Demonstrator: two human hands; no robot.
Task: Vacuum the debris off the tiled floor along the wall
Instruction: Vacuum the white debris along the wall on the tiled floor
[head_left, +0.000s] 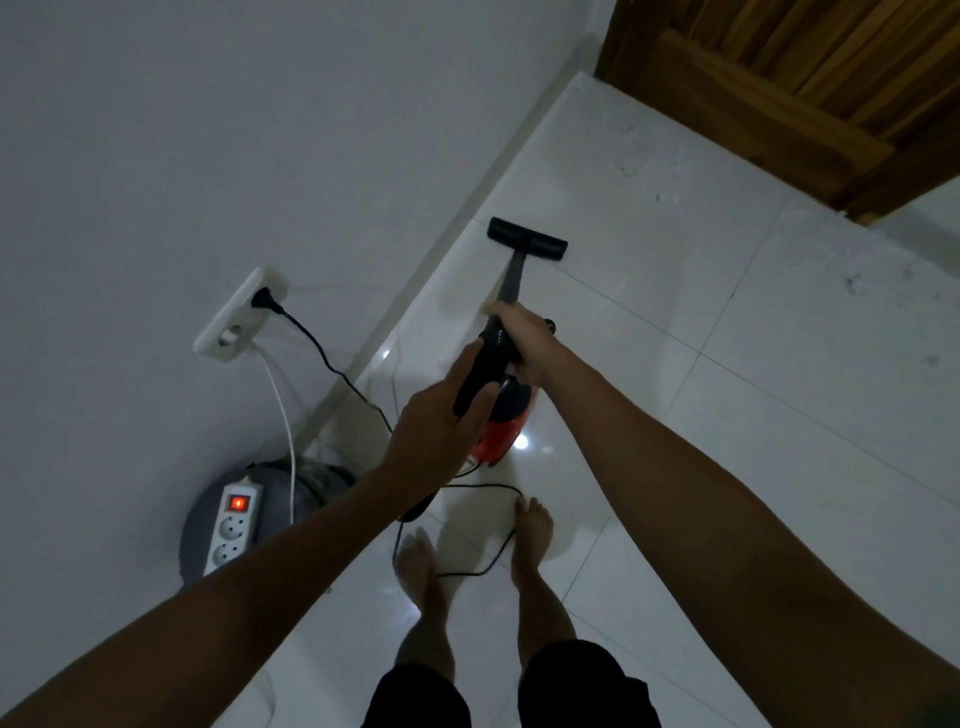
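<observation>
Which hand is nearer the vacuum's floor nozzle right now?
Right. The right hand grips the wand just behind the floor nozzle; the left hand holds the handle farther back, above the red body.

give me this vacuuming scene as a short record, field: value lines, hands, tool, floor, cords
left hand: left hand grips the black handle
right hand: right hand grips the tube further forward
tool: red vacuum body below the hands; nozzle on the tiled floor, beside the wall base
debris: pale specks ahead of the nozzle, near the wooden door
cords: black plug in wall socket; black cord loops by the bare feet
other: power strip, switch lit red
</observation>
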